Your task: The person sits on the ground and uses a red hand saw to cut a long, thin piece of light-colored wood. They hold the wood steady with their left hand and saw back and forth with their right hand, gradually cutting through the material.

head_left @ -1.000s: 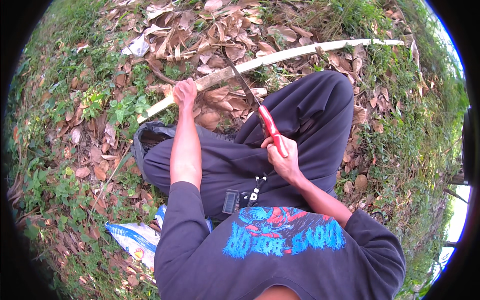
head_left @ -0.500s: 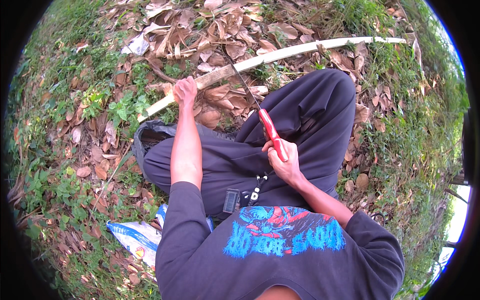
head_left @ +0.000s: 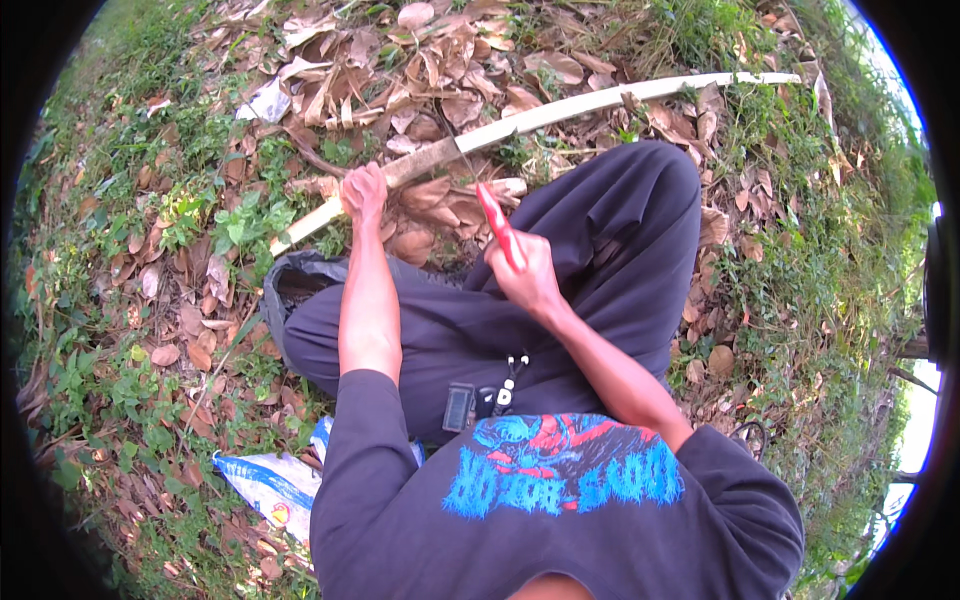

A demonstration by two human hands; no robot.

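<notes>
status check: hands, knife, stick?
Left hand grips pale stick near its low end. Right hand holds red-handled knife, blade edge-on toward stick. Dry leaves around; nothing blocking.

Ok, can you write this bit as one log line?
left hand: grips pale stick | right hand: holds red-handled knife | ground: dry leaves

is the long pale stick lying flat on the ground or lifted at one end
Lifted at the near end: the left hand grips the long pale stick. Its far end seems to rest on the leaves.
</notes>
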